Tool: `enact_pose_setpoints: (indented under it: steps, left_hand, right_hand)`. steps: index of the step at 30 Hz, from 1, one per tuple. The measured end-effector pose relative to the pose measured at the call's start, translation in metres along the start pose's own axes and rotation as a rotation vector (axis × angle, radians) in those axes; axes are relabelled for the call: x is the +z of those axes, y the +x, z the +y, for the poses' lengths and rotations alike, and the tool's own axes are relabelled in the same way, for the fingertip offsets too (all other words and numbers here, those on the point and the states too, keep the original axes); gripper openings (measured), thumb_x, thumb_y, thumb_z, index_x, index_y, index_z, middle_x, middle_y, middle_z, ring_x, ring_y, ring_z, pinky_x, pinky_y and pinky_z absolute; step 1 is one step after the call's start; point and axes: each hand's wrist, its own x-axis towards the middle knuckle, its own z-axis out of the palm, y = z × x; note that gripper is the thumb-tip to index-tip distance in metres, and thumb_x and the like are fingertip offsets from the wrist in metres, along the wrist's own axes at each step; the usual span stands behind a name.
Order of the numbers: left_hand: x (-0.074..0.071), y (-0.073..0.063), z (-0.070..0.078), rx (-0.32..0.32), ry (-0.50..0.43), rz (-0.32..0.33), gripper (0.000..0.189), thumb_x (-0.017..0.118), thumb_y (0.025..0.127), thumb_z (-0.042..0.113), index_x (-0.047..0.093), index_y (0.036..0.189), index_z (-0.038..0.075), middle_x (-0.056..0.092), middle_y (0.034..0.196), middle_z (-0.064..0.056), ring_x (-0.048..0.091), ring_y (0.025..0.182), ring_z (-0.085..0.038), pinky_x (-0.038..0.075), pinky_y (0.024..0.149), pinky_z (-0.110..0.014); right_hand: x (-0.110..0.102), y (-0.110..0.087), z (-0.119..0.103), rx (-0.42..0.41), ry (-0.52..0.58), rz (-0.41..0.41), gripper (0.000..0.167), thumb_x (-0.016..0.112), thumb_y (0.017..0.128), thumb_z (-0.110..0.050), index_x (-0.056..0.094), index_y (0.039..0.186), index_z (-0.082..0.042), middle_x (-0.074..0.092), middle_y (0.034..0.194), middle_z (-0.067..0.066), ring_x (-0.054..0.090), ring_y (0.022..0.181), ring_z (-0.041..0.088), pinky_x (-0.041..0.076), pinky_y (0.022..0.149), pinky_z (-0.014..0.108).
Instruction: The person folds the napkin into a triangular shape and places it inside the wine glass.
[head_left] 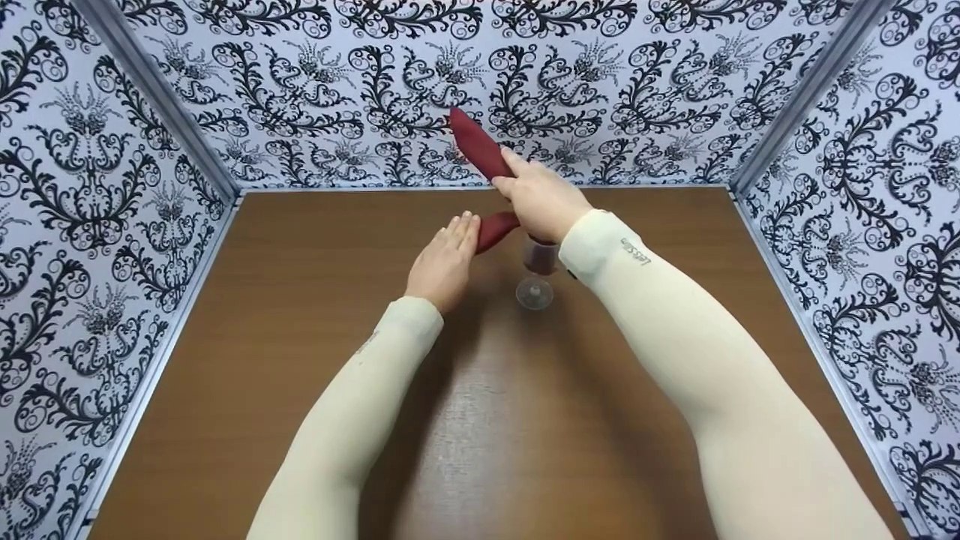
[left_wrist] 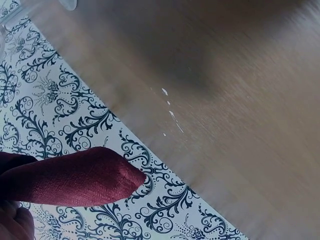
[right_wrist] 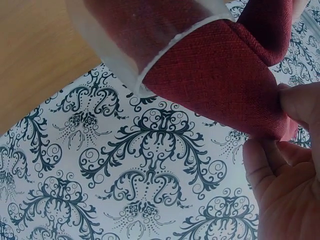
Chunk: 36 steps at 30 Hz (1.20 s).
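Observation:
A red cloth napkin (head_left: 474, 144) stands in a clear stemmed glass (head_left: 535, 293), whose round foot rests on the table. My right hand (head_left: 547, 196) pinches the napkin above the rim, between thumb and fingers (right_wrist: 257, 165). From there a rolled, pointed end leans up and left. My left hand (head_left: 446, 259) is at a lower fold that curves out to the left, its fingers together over the fold's end and its thumb hidden. The right wrist view shows the glass rim (right_wrist: 187, 32) with cloth inside and spilling over it. In the left wrist view the napkin's pointed end (left_wrist: 95, 177) shows against the wall.
The brown wooden table (head_left: 315, 247) has light scuff marks in the left wrist view. Black-and-white patterned walls (head_left: 420, 90) stand at the back and both sides, with grey metal posts (head_left: 157, 90) at the corners. Both forearms wear cream sleeves (head_left: 697, 345).

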Motion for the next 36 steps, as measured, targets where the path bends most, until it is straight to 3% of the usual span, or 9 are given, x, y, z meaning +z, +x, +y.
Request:
enact_pose_setpoints:
  steps: [6, 9, 12, 16, 20, 23, 27, 30, 36]
  left_hand:
    - [0.001, 0.001, 0.000, 0.000, 0.007, -0.003, 0.051, 0.031, 0.110, 0.000, 0.037, 0.161, -0.002, 0.040, 0.167, -0.019, 0.041, 0.155, -0.035, 0.032, 0.128, -0.044]
    - [0.001, 0.000, 0.000, 0.007, 0.014, 0.009, 0.052, 0.031, 0.109, 0.000, 0.037, 0.161, -0.002, 0.041, 0.166, -0.020, 0.042, 0.154, -0.035, 0.033, 0.127, -0.044]
    - [0.001, 0.000, 0.000, 0.015, 0.022, 0.029, 0.052, 0.032, 0.109, 0.000, 0.039, 0.160, -0.003, 0.043, 0.165, -0.021, 0.043, 0.153, -0.036, 0.034, 0.126, -0.045]
    - [0.001, 0.000, 0.000, 0.013, 0.029, 0.027, 0.052, 0.032, 0.109, 0.000, 0.038, 0.160, -0.003, 0.042, 0.165, -0.020, 0.043, 0.153, -0.035, 0.034, 0.127, -0.045]
    - [0.000, 0.000, -0.001, -0.001, 0.029, -0.002, 0.052, 0.032, 0.110, 0.001, 0.036, 0.161, -0.002, 0.040, 0.167, -0.019, 0.041, 0.155, -0.034, 0.032, 0.127, -0.044]
    - [0.000, -0.001, -0.001, -0.002, 0.030, -0.006, 0.052, 0.032, 0.110, 0.002, 0.036, 0.161, -0.003, 0.040, 0.167, -0.019, 0.041, 0.155, -0.033, 0.032, 0.127, -0.043]
    - [-0.001, -0.001, -0.001, 0.005, 0.030, -0.006, 0.052, 0.033, 0.109, 0.003, 0.036, 0.161, -0.003, 0.040, 0.167, -0.019, 0.041, 0.155, -0.034, 0.032, 0.128, -0.044]
    - [-0.002, -0.001, -0.002, 0.008, 0.031, -0.012, 0.053, 0.032, 0.109, 0.003, 0.036, 0.162, -0.002, 0.040, 0.167, -0.019, 0.040, 0.156, -0.033, 0.031, 0.128, -0.043]
    - [-0.004, 0.001, -0.002, 0.010, 0.030, -0.004, 0.053, 0.031, 0.110, 0.002, 0.035, 0.162, -0.002, 0.040, 0.167, -0.019, 0.040, 0.155, -0.034, 0.031, 0.128, -0.044]
  right_hand:
    - [0.002, 0.000, 0.003, -0.009, 0.067, 0.089, 0.037, 0.063, 0.101, -0.005, 0.065, 0.138, -0.008, 0.034, 0.169, 0.021, 0.047, 0.147, 0.043, 0.037, 0.124, 0.054]
    - [0.002, -0.001, 0.004, -0.007, 0.090, 0.115, 0.031, 0.066, 0.097, -0.002, 0.066, 0.127, -0.009, 0.032, 0.168, 0.022, 0.047, 0.146, 0.044, 0.040, 0.121, 0.056]
    - [0.001, -0.003, 0.006, 0.026, 0.116, 0.120, 0.036, 0.060, 0.102, -0.004, 0.065, 0.137, -0.011, 0.021, 0.174, 0.018, 0.044, 0.149, 0.046, 0.040, 0.121, 0.057]
    - [-0.002, -0.007, 0.008, 0.076, 0.094, 0.102, 0.054, 0.050, 0.106, 0.000, 0.051, 0.158, -0.016, 0.000, 0.180, -0.001, 0.046, 0.145, 0.049, 0.043, 0.118, 0.058]
    - [-0.002, -0.010, 0.012, 0.067, -0.007, 0.089, 0.062, 0.048, 0.101, 0.006, 0.048, 0.159, -0.016, 0.002, 0.178, -0.011, 0.055, 0.133, 0.050, 0.050, 0.110, 0.058]
    - [-0.002, -0.012, 0.018, 0.058, -0.048, 0.081, 0.060, 0.055, 0.099, 0.004, 0.053, 0.156, -0.013, 0.015, 0.178, -0.004, 0.057, 0.130, 0.049, 0.049, 0.110, 0.059]
    - [-0.004, -0.015, 0.026, 0.088, -0.024, 0.053, 0.060, 0.061, 0.094, 0.006, 0.054, 0.153, -0.005, 0.028, 0.174, 0.013, 0.047, 0.143, 0.051, 0.037, 0.121, 0.059]
    - [-0.006, -0.020, 0.033, 0.117, -0.001, 0.046, 0.054, 0.057, 0.094, 0.007, 0.058, 0.147, 0.001, 0.036, 0.169, 0.021, 0.043, 0.145, 0.052, 0.034, 0.124, 0.058]
    - [-0.005, -0.036, 0.046, 0.102, 0.006, 0.069, 0.052, 0.069, 0.087, -0.001, 0.063, 0.138, 0.005, 0.052, 0.155, 0.025, 0.053, 0.127, 0.050, 0.043, 0.115, 0.056]
